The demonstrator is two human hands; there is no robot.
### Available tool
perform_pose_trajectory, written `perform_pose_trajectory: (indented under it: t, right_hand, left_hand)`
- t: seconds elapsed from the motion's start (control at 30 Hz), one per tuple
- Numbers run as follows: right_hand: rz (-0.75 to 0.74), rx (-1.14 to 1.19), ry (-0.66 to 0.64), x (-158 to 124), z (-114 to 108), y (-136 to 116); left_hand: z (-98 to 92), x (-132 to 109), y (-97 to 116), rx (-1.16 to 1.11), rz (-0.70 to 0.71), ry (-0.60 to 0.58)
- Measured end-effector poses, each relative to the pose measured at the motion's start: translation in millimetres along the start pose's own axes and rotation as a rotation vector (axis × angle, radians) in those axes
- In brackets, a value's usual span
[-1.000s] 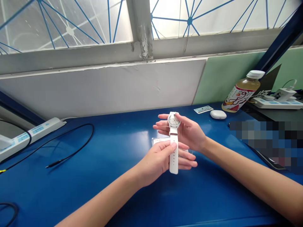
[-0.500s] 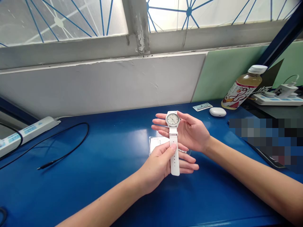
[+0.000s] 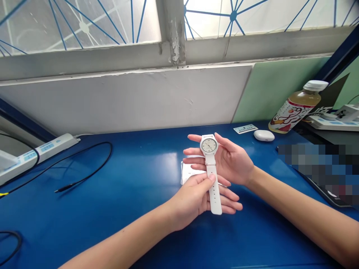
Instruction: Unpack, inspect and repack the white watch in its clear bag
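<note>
A white wristwatch (image 3: 209, 145) with a pale round dial faces up, its perforated strap running down toward me. My left hand (image 3: 196, 194) pinches the strap, thumb pressed on top and the fingers stretched out underneath. Behind the watch case, my right hand (image 3: 234, 158) lies palm up with its fingers spread. Its thumb tip is beside the case; I cannot tell whether it touches. A white flat packet (image 3: 188, 172) on the blue table (image 3: 140, 164) shows partly behind the hands.
At the back right are a printed card (image 3: 246, 129), a white earbud case (image 3: 264, 135) and a drink bottle (image 3: 297, 106). Power strips lie at the left (image 3: 52, 149) and far right (image 3: 331, 122). A black cable (image 3: 84, 179) curls on the left. A blurred dark device edge is at right.
The view has shifted slightly, moving the scene rightward. The watch strap slants a little more, its free end further right. The right fingers look slightly more spread; both hands keep their places around the watch.
</note>
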State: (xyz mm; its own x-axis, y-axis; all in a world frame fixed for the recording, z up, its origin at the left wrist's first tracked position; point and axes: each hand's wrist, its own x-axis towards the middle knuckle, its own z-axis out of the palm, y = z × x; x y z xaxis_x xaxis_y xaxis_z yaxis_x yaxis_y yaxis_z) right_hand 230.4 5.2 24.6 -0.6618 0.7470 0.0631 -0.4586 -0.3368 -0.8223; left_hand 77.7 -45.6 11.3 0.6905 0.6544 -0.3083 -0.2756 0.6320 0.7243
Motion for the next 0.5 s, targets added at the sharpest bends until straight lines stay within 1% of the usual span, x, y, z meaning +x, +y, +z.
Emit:
perform_pose_trajectory:
  t: [0.1,0.17,0.23,0.3,0.4,0.43,0.5]
  right_hand:
    - [-0.007,0.01,-0.002,0.0,-1.8,-0.3]
    - [0.006,-0.023,0.056,0.3,-2.7,-0.3]
    - [0.001,-0.059,0.143,0.8,-3.9,-0.5]
    - [-0.045,-0.093,0.242,1.6,-6.1,-0.5]
    - [-0.153,-0.146,0.377,3.5,-9.9,0.5]
    - [-0.188,-0.146,0.407,4.2,-10.5,1.1]
    - [-0.215,-0.109,0.411,5.6,-10.2,2.4]
  left_hand:
    - [-1.3,-0.1,1.2,0.027,-0.018,-0.009]
    - [-1.8,-0.5,2.1,0.027,-0.034,-0.027]
    - [-1.8,-1.0,3.0,0.027,-0.024,-0.019]
    - [-1.5,-1.1,3.3,0.054,0.024,0.03]
    - [-0.9,-0.3,2.6,0.108,0.113,0.113]
    - [-0.6,0.1,2.4,0.111,0.125,0.122]
    - [0.3,0.8,2.6,0.1,0.122,0.112]
